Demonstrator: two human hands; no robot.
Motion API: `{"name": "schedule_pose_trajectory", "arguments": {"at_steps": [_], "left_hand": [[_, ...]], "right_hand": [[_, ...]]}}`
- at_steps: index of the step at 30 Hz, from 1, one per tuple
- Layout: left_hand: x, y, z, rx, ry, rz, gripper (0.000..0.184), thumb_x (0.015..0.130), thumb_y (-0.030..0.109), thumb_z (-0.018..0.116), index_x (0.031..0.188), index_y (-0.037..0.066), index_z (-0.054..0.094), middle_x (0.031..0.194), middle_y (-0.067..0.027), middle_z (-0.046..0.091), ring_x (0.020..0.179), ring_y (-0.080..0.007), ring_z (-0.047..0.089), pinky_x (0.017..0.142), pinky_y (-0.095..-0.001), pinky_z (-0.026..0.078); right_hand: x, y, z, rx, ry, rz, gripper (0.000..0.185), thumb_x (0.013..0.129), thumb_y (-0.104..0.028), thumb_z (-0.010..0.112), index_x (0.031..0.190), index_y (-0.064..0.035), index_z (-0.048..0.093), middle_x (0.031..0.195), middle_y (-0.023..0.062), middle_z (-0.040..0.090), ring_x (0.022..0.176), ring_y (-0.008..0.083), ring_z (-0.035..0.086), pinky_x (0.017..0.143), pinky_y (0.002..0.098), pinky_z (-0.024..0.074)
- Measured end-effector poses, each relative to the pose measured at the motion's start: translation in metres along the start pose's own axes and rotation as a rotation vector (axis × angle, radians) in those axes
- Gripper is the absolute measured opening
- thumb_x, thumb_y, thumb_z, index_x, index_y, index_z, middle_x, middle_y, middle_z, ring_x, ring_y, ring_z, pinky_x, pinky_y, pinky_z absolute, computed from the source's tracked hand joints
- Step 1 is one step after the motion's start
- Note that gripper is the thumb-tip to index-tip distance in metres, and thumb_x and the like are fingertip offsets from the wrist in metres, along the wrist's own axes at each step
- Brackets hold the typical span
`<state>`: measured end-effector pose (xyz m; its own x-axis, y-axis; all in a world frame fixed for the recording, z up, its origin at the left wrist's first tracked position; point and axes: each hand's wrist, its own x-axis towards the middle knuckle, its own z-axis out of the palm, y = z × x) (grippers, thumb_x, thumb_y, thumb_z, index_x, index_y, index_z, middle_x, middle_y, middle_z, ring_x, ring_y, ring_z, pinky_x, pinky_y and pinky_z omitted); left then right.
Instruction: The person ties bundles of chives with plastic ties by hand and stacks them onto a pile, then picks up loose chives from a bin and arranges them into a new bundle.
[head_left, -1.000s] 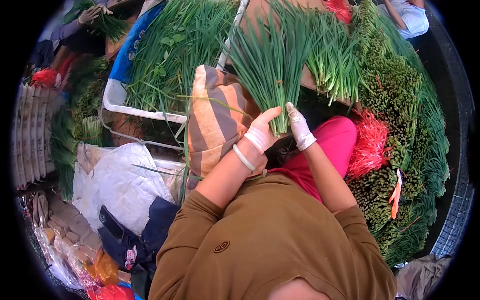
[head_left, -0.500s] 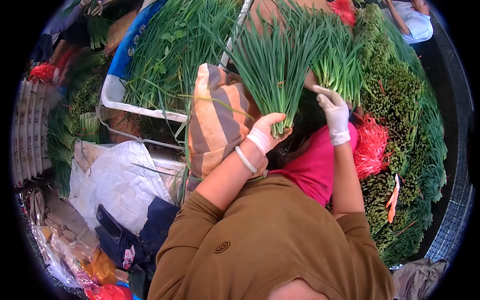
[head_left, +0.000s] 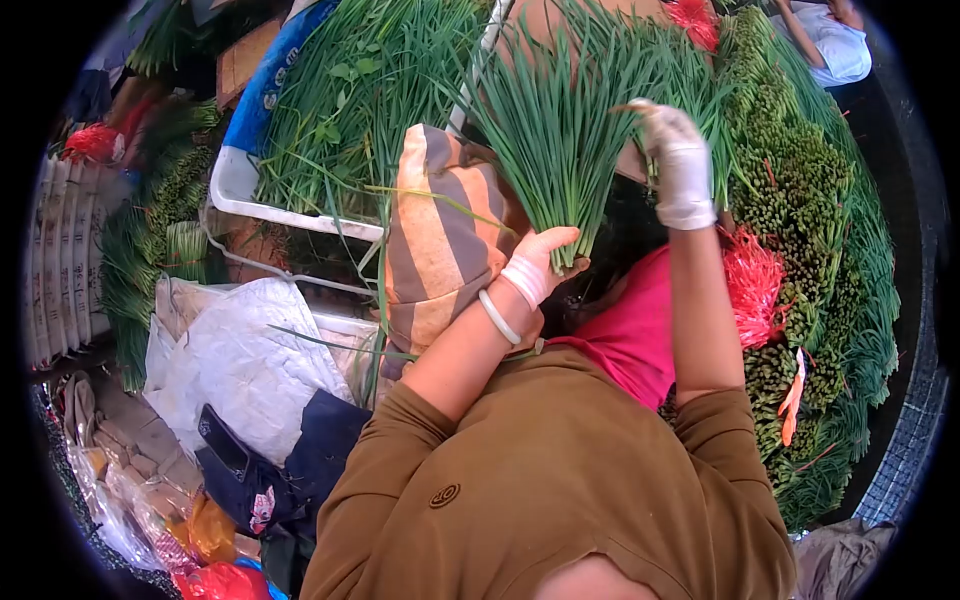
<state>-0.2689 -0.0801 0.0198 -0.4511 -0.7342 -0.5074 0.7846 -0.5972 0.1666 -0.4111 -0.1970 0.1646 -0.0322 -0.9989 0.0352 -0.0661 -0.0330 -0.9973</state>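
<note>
My left hand (head_left: 541,260) is closed round the pale lower stems of a bunch of garlic chives (head_left: 562,140), whose green leaves fan upward and away from me. My right hand (head_left: 680,160), in a white glove, is raised at the right side of the leaves. Its fingers are drawn together, with a thin tan tip showing at them; I cannot make out what it is. Behind that hand more loose chives (head_left: 708,110) lie on a brown surface. Left of the bunch stands an orange-and-grey striped cloth bundle (head_left: 440,230).
A white-and-blue crate (head_left: 236,180) full of loose chives stands at upper left. Stacked bunches (head_left: 790,200) line the right side, with red plastic ties (head_left: 752,290) beside them. A white sack (head_left: 250,350) lies at left. Another person (head_left: 835,45) is at top right.
My right hand has risen from beside the stems to the upper leaves, and its fingers have closed. My left hand keeps its hold on the chives.
</note>
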Motion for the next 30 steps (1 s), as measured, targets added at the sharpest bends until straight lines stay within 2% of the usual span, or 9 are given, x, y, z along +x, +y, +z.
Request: {"name": "schedule_pose_trajectory", "arguments": {"at_steps": [4, 8, 9, 11, 12, 14, 18, 27, 30], "left_hand": [[0.0, 0.0, 0.0, -0.02, -0.007, -0.025, 0.027, 0.078, 0.012, 0.067, 0.103, 0.007, 0.062, 0.1, -0.0087, 0.066, 0.09, -0.0262, 0.061, 0.079, -0.0463, 0.051], [-0.001, 0.001, 0.002, -0.027, 0.029, -0.023, 0.024, 0.077, 0.013, 0.067, 0.1, 0.006, 0.062, 0.097, -0.0086, 0.067, 0.088, -0.0263, 0.062, 0.078, -0.0448, 0.051], [0.002, 0.0, 0.0, -0.027, 0.042, -0.029, 0.024, 0.077, 0.013, 0.067, 0.1, 0.006, 0.062, 0.097, -0.0085, 0.067, 0.088, -0.0261, 0.062, 0.078, -0.0447, 0.051], [0.003, 0.0, 0.0, -0.017, 0.061, -0.027, 0.024, 0.077, 0.014, 0.067, 0.099, 0.006, 0.062, 0.096, -0.0084, 0.067, 0.087, -0.0255, 0.062, 0.078, -0.0441, 0.051], [0.002, 0.0, 0.001, -0.009, 0.066, -0.018, 0.023, 0.077, 0.014, 0.067, 0.099, 0.006, 0.062, 0.095, -0.0084, 0.067, 0.087, -0.0252, 0.062, 0.077, -0.0436, 0.051], [0.0, 0.0, 0.002, 0.015, 0.08, -0.016, 0.022, 0.077, 0.014, 0.067, 0.098, 0.007, 0.062, 0.094, -0.0083, 0.066, 0.087, -0.0246, 0.062, 0.077, -0.0421, 0.051], [-0.001, 0.001, 0.008, 0.107, 0.128, 0.015, 0.021, 0.077, 0.013, 0.067, 0.096, 0.008, 0.062, 0.092, -0.0063, 0.066, 0.08, -0.0221, 0.063, 0.066, -0.0356, 0.051], [0.014, 0.046, 0.077, 0.335, -0.141, 0.261, 0.022, 0.077, 0.005, 0.063, 0.099, -0.001, 0.06, 0.086, -0.0119, 0.066, 0.07, -0.0224, 0.063, 0.052, -0.0322, 0.05], [0.063, 0.053, 0.118, 0.217, -0.214, -0.004, 0.017, 0.078, 0.008, 0.066, 0.092, -0.001, 0.061, 0.081, -0.0131, 0.065, 0.069, -0.0259, 0.062, 0.052, -0.0336, 0.049]], "right_hand": [[-0.034, -0.071, -0.016, 0.099, 0.035, -0.036, 0.022, 0.09, -0.015, 0.056, 0.104, 0.0005, 0.063, 0.068, -0.0054, 0.047, 0.06, 0.005, 0.037, 0.061, 0.0191, 0.0315], [-0.077, -0.053, -0.05, -0.292, -0.34, 0.203, 0.022, 0.088, -0.015, 0.056, 0.074, -0.0025, 0.067, 0.071, 0.0055, 0.066, 0.061, 0.0095, 0.056, 0.063, 0.0232, 0.0464], [-0.074, 0.006, -0.084, -0.527, -0.604, 0.067, 0.016, 0.086, -0.013, 0.057, 0.076, -0.0034, 0.066, 0.084, 0.0082, 0.069, 0.07, 0.0151, 0.062, 0.066, 0.0274, 0.0503], [-0.1, 0.048, -0.09, -1.437, -0.5, -0.179, 0.017, 0.08, -0.02, 0.064, 0.092, -0.009, 0.069, 0.116, 0.0159, 0.061, 0.098, 0.0293, 0.061, 0.08, 0.0325, 0.051], [-0.102, 0.062, -0.087, -1.17, -0.479, -0.151, 0.03, 0.086, -0.029, 0.061, 0.108, -0.0093, 0.067, 0.121, 0.0145, 0.059, 0.108, 0.0282, 0.058, 0.088, 0.035, 0.0477], [-0.103, 0.071, -0.059, -0.277, -0.328, 0.479, 0.047, 0.092, -0.04, 0.054, 0.125, -0.0067, 0.057, 0.126, 0.0099, 0.057, 0.115, 0.0248, 0.054, 0.093, 0.037, 0.0441], [-0.081, 0.122, -0.014, 0.21, -0.213, 0.628, 0.059, 0.092, -0.049, 0.052, 0.128, -0.002, 0.05, 0.12, 0.0071, 0.059, 0.108, 0.0191, 0.055, 0.093, 0.0349, 0.0425], [-0.026, 0.036, 0.001, 0.31, -0.213, 0.171, 0.046, 0.092, -0.028, 0.06, 0.124, 0.0038, 0.05, 0.108, 0.008, 0.061, 0.099, 0.0138, 0.056, 0.087, 0.0296, 0.0462], [0.015, 0.016, -0.041, 0.101, -0.002, 0.373, 0.079, 0.086, -0.041, 0.066, 0.139, 0.0074, 0.032, 0.121, 0.0155, 0.057, 0.108, 0.0167, 0.054, 0.09, 0.0287, 0.0443]]}}
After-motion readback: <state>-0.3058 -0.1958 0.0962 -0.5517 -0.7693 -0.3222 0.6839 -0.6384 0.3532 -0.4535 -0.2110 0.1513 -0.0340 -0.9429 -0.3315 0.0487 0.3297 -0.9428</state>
